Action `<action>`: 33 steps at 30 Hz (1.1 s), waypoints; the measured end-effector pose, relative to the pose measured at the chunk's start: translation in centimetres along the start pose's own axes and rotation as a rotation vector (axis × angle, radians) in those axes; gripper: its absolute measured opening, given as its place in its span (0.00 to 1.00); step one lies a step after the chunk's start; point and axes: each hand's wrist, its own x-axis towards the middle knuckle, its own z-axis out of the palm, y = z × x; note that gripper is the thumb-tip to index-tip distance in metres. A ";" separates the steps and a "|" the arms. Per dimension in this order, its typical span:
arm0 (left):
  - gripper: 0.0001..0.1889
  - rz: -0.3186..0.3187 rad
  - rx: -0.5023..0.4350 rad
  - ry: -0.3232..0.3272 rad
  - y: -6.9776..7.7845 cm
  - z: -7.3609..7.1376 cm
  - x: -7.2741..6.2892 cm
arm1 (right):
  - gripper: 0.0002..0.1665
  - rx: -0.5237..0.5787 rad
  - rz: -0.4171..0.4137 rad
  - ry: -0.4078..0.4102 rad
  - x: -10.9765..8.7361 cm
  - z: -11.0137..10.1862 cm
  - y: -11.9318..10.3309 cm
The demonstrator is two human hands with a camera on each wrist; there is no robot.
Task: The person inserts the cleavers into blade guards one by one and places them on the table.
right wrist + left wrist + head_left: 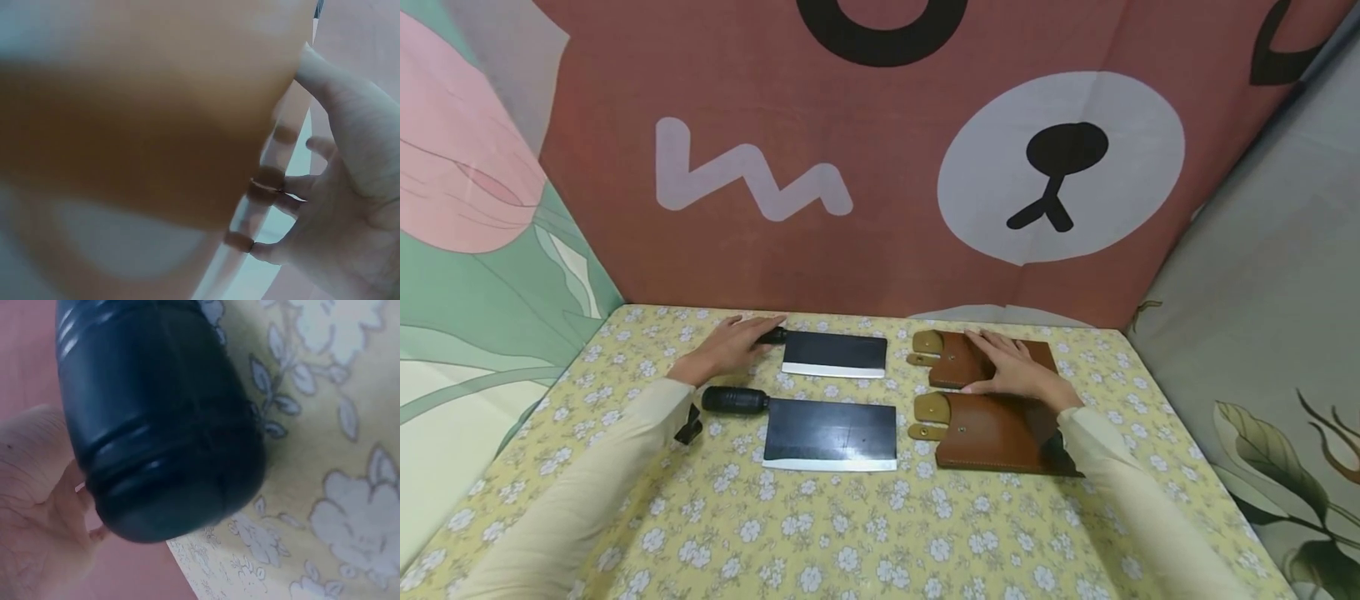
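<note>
Two black-bladed cleavers lie flat, handles to the left. My left hand (733, 343) rests over the handle of the far, smaller cleaver (835, 353), fingers extended and hiding most of that handle. The near, larger cleaver (832, 435) lies just below; its ribbed black handle (159, 425) fills much of the left wrist view. Two brown leather sheaths with tan snap straps lie at the right. My right hand (1017, 367) rests with fingers spread on the far sheath (951, 358). Its wrist is over the right end of the near sheath (988, 425).
A yellow floral cloth (820, 542) covers the table. Behind it hangs a reddish-brown printed curtain (760, 267), with printed fabric at both sides. A small black device (688, 427) is at the left wrist.
</note>
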 end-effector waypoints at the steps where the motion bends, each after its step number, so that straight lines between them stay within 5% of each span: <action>1: 0.33 0.001 0.014 0.007 0.0 0.0 0.0 | 0.67 -0.003 0.006 -0.009 0.1 -0.1 0.1; 11: 0.28 0.016 0.094 0.045 -0.9 0.4 1.2 | 0.69 0.010 0.003 -0.057 0.8 -0.4 0.5; 23: 0.21 -0.051 0.148 0.115 -0.3 1.2 2.0 | 0.69 0.033 0.008 -0.053 0.9 -0.3 0.7; 33: 0.22 -0.052 0.248 0.072 0.2 1.1 2.4 | 0.69 0.031 0.005 0.003 1.0 -0.5 0.9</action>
